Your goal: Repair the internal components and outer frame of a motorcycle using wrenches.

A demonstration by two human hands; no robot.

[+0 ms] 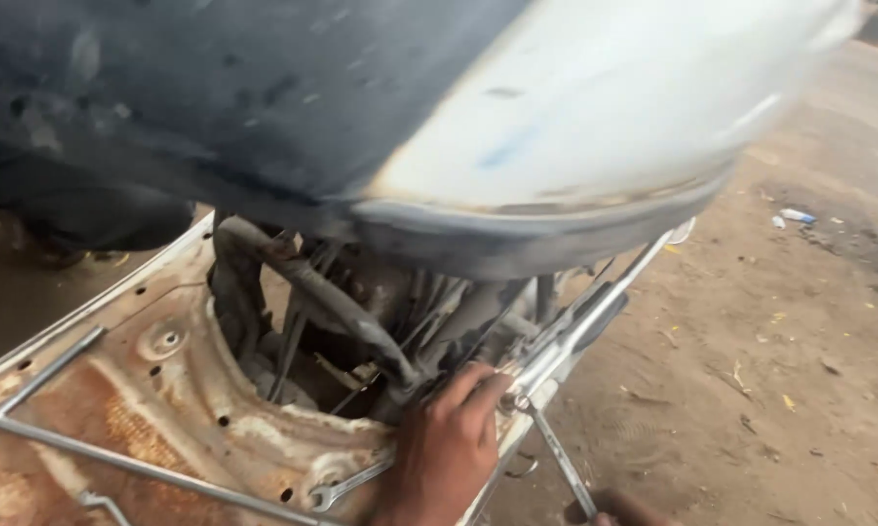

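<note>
Far left: rusted white scooter body panel (156, 390), holed, crossed by a thin metal rod frame (117, 458). A combination wrench (346, 485) lies on the panel's lower edge, open end toward the left, its other end running under the hand.

Centre: one hand (449, 443) rests at the rim of the open engine bay (361, 331); which hand it is cannot be told. Fingers (473, 390) curled together over the panel edge, tips against a small fitting (513, 400) on the chromed side rail (585, 326). Cables and hoses crowd the bay just above the knuckles.

Above: raised seat underside (410, 117), dark and pale, blurred, overhanging the bay.

Right: a slim metal rod tool (559, 458) runs from the fitting down to a second hand (622, 508), mostly cut off by the frame; grip cannot be told. Beyond, dirt floor (780, 341) with scattered litter
</note>
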